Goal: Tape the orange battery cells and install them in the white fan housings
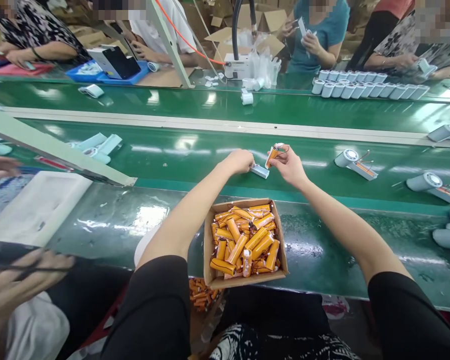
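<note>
While left hand (242, 161), curled tight, grips end of pale housing (260, 171) near frame centre, right hand (290, 165) pinches wired orange cylinder (272, 157) just beside it, grip nearly closed. Carton (207, 250) of similar cylinders (233, 230) at lower centre; pale device (347, 158) on green belt (180, 161), right.

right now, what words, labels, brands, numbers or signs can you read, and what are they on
None can be read.
Orange cylinder in the right hand: too small to make out any print.
Pale blue housing at the left hand: no legible marking.
Orange cylinders in the cardboard box: nothing legible.
Red-and-white strip at left: too blurred.
</note>
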Demonstrator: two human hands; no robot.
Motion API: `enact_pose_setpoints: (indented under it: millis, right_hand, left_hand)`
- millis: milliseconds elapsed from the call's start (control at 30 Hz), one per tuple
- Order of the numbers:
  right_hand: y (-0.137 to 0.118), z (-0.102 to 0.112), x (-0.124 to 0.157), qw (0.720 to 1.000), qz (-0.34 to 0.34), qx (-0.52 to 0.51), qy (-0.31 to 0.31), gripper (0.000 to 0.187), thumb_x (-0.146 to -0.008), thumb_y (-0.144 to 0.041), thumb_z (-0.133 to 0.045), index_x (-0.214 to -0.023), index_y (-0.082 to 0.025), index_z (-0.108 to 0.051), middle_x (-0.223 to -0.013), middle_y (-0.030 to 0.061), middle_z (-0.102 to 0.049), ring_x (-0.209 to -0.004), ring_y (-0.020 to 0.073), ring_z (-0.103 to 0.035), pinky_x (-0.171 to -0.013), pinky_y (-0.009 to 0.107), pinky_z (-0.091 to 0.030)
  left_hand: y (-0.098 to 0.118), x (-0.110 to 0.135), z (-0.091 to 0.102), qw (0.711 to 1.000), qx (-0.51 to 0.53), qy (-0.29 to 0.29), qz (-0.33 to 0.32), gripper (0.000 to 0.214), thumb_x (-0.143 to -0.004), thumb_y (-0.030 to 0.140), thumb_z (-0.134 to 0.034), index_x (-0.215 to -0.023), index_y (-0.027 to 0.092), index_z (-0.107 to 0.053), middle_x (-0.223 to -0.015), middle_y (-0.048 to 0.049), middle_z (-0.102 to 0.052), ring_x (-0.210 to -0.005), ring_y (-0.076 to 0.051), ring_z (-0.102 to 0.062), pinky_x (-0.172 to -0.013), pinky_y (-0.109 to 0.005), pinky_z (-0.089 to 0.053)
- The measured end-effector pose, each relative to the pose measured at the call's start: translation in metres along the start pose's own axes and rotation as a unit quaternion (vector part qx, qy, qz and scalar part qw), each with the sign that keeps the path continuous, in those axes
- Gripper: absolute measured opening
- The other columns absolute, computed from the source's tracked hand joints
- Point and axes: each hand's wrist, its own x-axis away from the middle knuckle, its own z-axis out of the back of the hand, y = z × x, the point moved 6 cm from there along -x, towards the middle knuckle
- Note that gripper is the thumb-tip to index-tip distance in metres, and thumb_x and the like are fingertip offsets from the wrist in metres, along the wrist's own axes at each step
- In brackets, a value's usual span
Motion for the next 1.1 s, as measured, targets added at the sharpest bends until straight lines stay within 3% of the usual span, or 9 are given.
enact_pose_setpoints:
  millis: [167,333,433,567,700,900,1100]
  right_hand:
    - [0.004,-0.003,0.0,0.998,-0.007,0.064,0.011,0.063,-0.084,-0.031,-0.08,-0.142,-0.022,-0.056,-0.116,0.0069,-0.084,-0.109,0.025,-0.082,-0.108,0.044,-0.062]
    - [0.0,-0.01,0.005,0.983,0.005,0.18,-0.034,0.052,-0.092,-0.027,-0.073,-0.141,-0.022,-0.06,-0.116,0.0067,-0.085,-0.112,0.0261,-0.081,-0.106,0.042,-0.061]
    - [-0.005,-0.012,0.009,0.951,0.021,0.3,-0.063,0.044,-0.095,-0.026,-0.071,-0.138,-0.021,-0.064,-0.117,0.0084,-0.085,-0.113,0.0284,-0.08,-0.102,0.04,-0.059]
    - [-0.014,-0.016,0.014,0.878,0.038,0.459,-0.13,0.038,-0.103,-0.031,-0.065,-0.14,-0.019,-0.065,-0.116,0.0129,-0.084,-0.107,0.0322,-0.079,-0.091,0.036,-0.055]
    - [-0.023,-0.02,0.017,0.816,0.022,0.55,-0.178,0.038,-0.109,-0.037,-0.057,-0.144,-0.023,-0.063,-0.116,0.0137,-0.083,-0.099,0.0336,-0.078,-0.081,0.033,-0.049]
    - [-0.032,-0.023,0.016,0.781,-0.019,0.602,-0.165,0.041,-0.109,-0.037,-0.057,-0.148,-0.024,-0.063,-0.112,0.0194,-0.082,-0.098,0.0392,-0.078,-0.08,0.037,-0.052]
    - [-0.018,-0.033,0.008,0.777,-0.031,0.598,-0.195,0.041,-0.111,-0.043,-0.055,-0.147,-0.028,-0.068,-0.116,0.0204,-0.081,-0.101,0.0379,-0.079,-0.089,0.044,-0.057]
  left_hand:
    - [-0.002,0.001,0.019,0.999,0.028,-0.012,-0.022,0.019,-0.084,0.027,-0.075,-0.1,0.03,-0.086,-0.123,0.0011,-0.084,-0.114,-0.024,-0.074,-0.099,-0.027,-0.052]
    - [0.001,0.008,0.028,0.999,0.044,0.014,-0.002,0.028,-0.098,0.035,-0.065,-0.118,0.027,-0.082,-0.124,-0.0026,-0.082,-0.114,-0.023,-0.074,-0.098,-0.028,-0.052]
    - [0.006,0.006,0.027,0.998,0.038,0.032,0.022,0.031,-0.101,0.038,-0.06,-0.122,0.024,-0.078,-0.123,-0.0065,-0.081,-0.118,-0.026,-0.072,-0.102,-0.031,-0.052]
    - [0.012,-0.001,0.025,0.997,0.034,0.047,0.053,0.032,-0.104,0.037,-0.054,-0.123,0.022,-0.074,-0.122,-0.0114,-0.08,-0.119,-0.032,-0.072,-0.104,-0.038,-0.053]
    - [0.014,-0.007,0.022,0.995,0.037,0.045,0.083,0.035,-0.107,0.038,-0.048,-0.131,0.021,-0.067,-0.125,-0.0151,-0.078,-0.121,-0.033,-0.072,-0.104,-0.04,-0.054]
    - [0.022,-0.011,0.016,0.991,0.064,0.009,0.114,0.042,-0.111,0.039,-0.037,-0.141,0.017,-0.057,-0.138,-0.0215,-0.073,-0.127,-0.036,-0.071,-0.106,-0.045,-0.055]
    - [0.03,-0.013,0.014,0.988,0.091,-0.012,0.126,0.043,-0.112,0.04,-0.034,-0.142,0.016,-0.053,-0.142,-0.0232,-0.071,-0.128,-0.035,-0.072,-0.102,-0.042,-0.056]
